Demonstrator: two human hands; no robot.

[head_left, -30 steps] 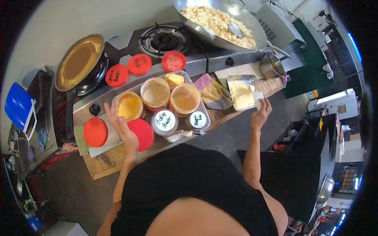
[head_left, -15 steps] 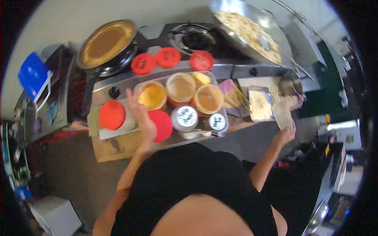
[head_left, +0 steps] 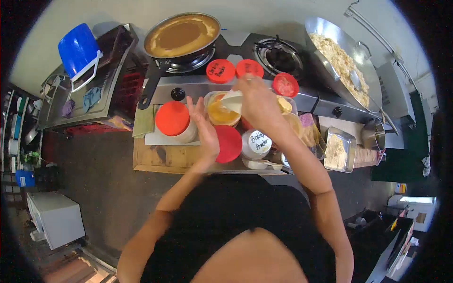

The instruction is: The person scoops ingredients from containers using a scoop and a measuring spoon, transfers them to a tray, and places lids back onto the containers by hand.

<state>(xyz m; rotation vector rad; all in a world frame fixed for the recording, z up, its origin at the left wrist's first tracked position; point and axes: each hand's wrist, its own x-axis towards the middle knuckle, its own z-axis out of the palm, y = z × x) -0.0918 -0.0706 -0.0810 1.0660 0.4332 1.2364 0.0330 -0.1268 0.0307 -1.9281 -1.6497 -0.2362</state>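
Observation:
My right hand grips a pale plastic scoop, which dips into an open tub of yellow powder. Fingers stretched, my left hand stands open beside that tub, near a red-lidded jar. A round red lid lies by the left wrist. To its right is a jar labelled baking powder. My right forearm partly covers a tub of orange-brown contents and another white-lidded jar.
Several loose red lids lie along the stove front. Behind them are a pan of brown-and-yellow liquid and a large wok of pale food. A metal tray of pale powder and a steel pot stand at right.
My right hand has brought the scoop from beside the metal tray leftward into the yellow powder tub. My left hand stays open near the tub. The camera view has shifted.

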